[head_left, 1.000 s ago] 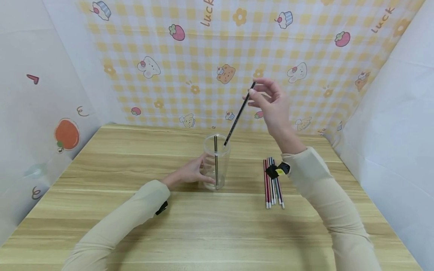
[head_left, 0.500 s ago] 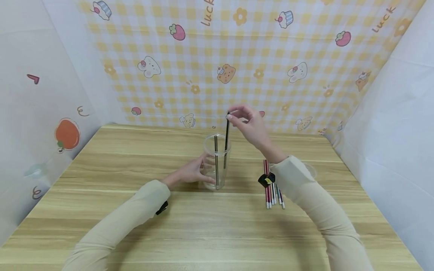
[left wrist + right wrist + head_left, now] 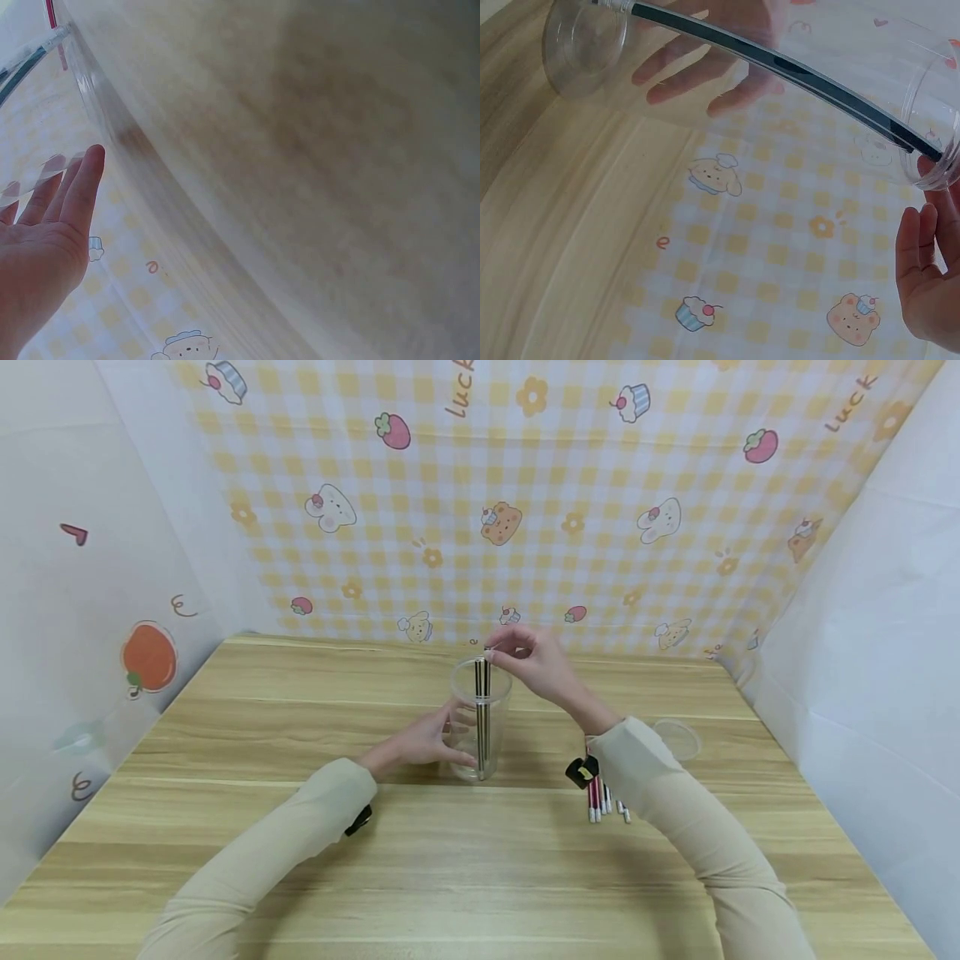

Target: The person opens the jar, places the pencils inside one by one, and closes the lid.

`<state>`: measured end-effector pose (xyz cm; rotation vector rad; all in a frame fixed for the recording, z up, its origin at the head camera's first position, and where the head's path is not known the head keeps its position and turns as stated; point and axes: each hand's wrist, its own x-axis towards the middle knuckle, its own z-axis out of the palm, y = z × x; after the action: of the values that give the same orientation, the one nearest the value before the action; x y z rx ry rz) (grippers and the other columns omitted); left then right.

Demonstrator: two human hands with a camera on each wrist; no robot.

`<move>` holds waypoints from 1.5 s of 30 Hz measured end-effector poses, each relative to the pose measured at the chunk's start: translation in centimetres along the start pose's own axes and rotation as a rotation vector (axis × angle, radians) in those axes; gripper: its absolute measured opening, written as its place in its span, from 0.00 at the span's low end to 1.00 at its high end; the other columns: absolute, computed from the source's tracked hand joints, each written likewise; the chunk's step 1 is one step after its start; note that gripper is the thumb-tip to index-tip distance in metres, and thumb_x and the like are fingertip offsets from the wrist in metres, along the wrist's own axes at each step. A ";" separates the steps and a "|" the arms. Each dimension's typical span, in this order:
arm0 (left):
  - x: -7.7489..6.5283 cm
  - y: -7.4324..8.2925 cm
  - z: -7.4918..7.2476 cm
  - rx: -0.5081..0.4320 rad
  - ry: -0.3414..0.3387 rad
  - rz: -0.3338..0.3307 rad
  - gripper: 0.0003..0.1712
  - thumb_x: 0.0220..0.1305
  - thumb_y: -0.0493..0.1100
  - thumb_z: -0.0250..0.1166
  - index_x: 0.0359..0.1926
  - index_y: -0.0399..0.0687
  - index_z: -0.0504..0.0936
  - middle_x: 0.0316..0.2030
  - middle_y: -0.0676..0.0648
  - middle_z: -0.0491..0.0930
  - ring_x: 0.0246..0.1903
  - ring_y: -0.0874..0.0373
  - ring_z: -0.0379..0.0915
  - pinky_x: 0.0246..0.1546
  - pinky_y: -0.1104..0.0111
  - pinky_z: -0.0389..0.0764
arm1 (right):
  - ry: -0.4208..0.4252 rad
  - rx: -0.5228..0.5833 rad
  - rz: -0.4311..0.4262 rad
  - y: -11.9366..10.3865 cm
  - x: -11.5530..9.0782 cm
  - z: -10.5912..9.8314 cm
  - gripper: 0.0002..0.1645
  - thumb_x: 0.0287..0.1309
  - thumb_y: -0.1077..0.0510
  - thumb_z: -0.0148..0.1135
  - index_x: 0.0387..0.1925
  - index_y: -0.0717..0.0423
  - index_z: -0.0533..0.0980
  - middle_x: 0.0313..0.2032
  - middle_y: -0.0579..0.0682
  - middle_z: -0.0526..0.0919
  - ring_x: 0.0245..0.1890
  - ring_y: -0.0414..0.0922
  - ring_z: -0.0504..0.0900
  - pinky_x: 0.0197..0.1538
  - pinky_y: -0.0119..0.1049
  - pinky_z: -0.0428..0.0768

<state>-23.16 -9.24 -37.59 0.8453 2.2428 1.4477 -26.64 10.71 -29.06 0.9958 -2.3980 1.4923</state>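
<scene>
In the head view a tall clear plastic cup (image 3: 498,735) stands upright on the wooden table. My left hand (image 3: 420,743) curls round its left side, thumb in front and fingers behind. A dark pencil (image 3: 487,718) stands inside, and my right hand (image 3: 536,667) pinches its top end at the cup's rim. Beside it leans another dark pencil (image 3: 480,731). Through the clear wall, the right wrist view shows the dark pencils (image 3: 802,77) side by side, white eraser ends at the cup's bottom. The left wrist view shows my left hand (image 3: 45,236) at the cup's transparent edge.
Several pencils (image 3: 595,806) with white erasers lie on the table (image 3: 465,877) to the right, partly hidden under my right sleeve (image 3: 660,777). A clear round lid (image 3: 678,741) lies beyond that sleeve. A checked cloth (image 3: 420,468) hangs behind the table.
My right hand has moved left and down, lowering the pinched pencil into the cup beside the other one. The left hand keeps its place. The lid has come into view behind the right sleeve.
</scene>
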 end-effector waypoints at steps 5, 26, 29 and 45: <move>-0.1 0.1 0.0 0.004 0.001 0.016 0.55 0.45 0.36 0.70 0.66 0.46 0.42 0.55 0.29 0.61 0.53 0.35 0.60 0.51 0.48 0.62 | -0.007 -0.057 -0.016 -0.5 -0.1 0.1 0.06 0.51 0.63 0.62 0.32 0.62 0.79 0.30 0.49 0.79 0.31 0.42 0.75 0.36 0.34 0.77; 1.1 -3.2 0.1 0.063 0.039 0.000 0.54 0.41 0.44 0.73 0.65 0.55 0.48 0.54 0.38 0.64 0.51 0.46 0.64 0.51 0.57 0.67 | 0.139 0.204 0.211 1.2 -1.2 -3.1 0.17 0.55 0.55 0.59 0.41 0.64 0.76 0.34 0.48 0.78 0.34 0.45 0.74 0.41 0.38 0.74; 1.1 -3.1 0.1 0.064 0.039 0.003 0.54 0.41 0.44 0.73 0.65 0.55 0.48 0.54 0.38 0.65 0.51 0.47 0.65 0.51 0.57 0.66 | 0.154 0.256 0.265 2.1 -1.7 -4.4 0.18 0.55 0.54 0.59 0.43 0.63 0.75 0.35 0.50 0.79 0.37 0.47 0.75 0.43 0.40 0.74; 1.1 -3.2 0.2 0.099 0.050 -0.012 0.56 0.40 0.46 0.73 0.65 0.55 0.46 0.54 0.39 0.66 0.51 0.48 0.64 0.51 0.58 0.66 | 0.111 0.276 0.600 8.1 -6.0 -9.4 0.26 0.57 0.51 0.56 0.50 0.66 0.66 0.44 0.60 0.71 0.39 0.45 0.73 0.47 0.37 0.74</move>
<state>-24.84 -9.39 -40.49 0.8328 2.3689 1.3770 -28.85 23.72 -33.10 0.2025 -2.5825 2.0425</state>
